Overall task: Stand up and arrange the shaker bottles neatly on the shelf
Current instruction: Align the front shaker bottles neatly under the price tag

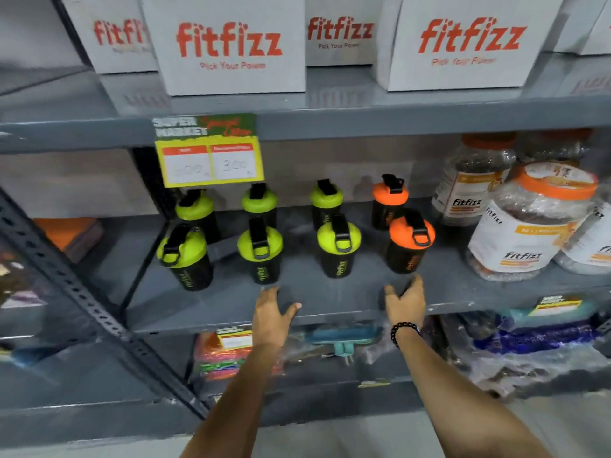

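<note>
1. While both bare hands hover at the front lip of the grey metal shelf, eight shaker bottles stand upright on it in two rows of four.
2. Front row, left to right: a green-lidded shaker that leans slightly, a second green-lidded one, a third, and an orange-lidded shaker.
3. Back row: three green-lidded shakers and one orange-lidded shaker, each behind its front partner.
4. Every shaker has a black body and a closed black flip cap; whether anything is inside cannot be told.
5. The left hand is spread, fingers apart, holding nothing, just below the second front bottle.
6. The right hand, with a dark bead bracelet at the wrist, is likewise spread and empty, near the front orange shaker.
7. Right of the bottles sit clear fitfizz jars with orange lids, wrapped in plastic, with dark contents.
8. White fitfizz cartons line the shelf above, and a yellow price tag hangs from its edge.
</note>
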Demonstrator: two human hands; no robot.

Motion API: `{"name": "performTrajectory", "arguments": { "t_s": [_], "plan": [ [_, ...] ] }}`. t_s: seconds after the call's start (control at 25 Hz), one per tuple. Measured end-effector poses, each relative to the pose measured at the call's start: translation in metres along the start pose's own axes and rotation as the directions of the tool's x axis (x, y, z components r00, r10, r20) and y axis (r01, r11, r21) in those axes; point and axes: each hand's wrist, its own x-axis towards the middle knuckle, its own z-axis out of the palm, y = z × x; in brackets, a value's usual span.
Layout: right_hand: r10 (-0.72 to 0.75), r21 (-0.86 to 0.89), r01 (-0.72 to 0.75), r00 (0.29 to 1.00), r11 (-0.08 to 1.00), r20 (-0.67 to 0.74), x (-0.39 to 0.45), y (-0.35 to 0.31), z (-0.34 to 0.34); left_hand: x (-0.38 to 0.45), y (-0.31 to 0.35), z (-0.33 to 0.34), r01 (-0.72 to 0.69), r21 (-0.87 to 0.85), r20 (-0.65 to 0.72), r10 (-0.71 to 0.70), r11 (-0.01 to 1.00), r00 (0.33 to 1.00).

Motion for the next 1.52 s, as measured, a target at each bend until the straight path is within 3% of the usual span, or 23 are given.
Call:
{"name": "performTrajectory", "arguments": {
  "t_s": [0.08, 0.28, 0.44, 0.56, 0.8, 0.92, 1.52],
  "plan": [
    [-0.01, -0.017, 0.011, 1.0, 1.0, 0.011, -0.037, -0.01, 0.027, -0.002, -0.026, -0.031, 0.006, -0.004, -0.013, -0.006, 1.0, 1.0],
    [-0.055, -0.074, 0.072, 0.976, 0.995, 0.213, -0.111, -0.035, 0.101, 0.005, -0.078, -0.095, 0.075, -0.06, -0.069, -0.08, 0.995, 0.994],
    [-0.061, -0.04, 0.087, 0.903, 0.995, 0.426, -0.114, -0.062, 0.142, 0.027, -0.092, -0.121, 0.148, -0.156, -0.182, -0.175, 0.977, 0.968],
    [-0.05, 0.065, 0.021, 0.863, 0.998, 0.502, -0.099, -0.079, 0.164, 0.051, -0.098, -0.136, 0.219, -0.2, -0.216, -0.261, 0.955, 0.941],
    [-0.097, 0.075, 0.066, 0.829, 0.995, 0.55, -0.08, -0.083, 0.174, 0.081, -0.099, -0.139, 0.197, -0.267, -0.151, -0.243, 0.943, 0.958],
    [-0.11, 0.078, 0.081, 0.843, 0.994, 0.526, -0.084, -0.082, 0.178, 0.083, -0.097, -0.135, 0.153, -0.273, -0.181, -0.207, 0.95, 0.962],
    [-0.12, 0.015, 0.128, 0.873, 0.992, 0.473, -0.096, -0.089, 0.184, 0.084, -0.089, -0.138, 0.218, -0.292, -0.19, -0.28, 0.931, 0.941]
  ]
}}
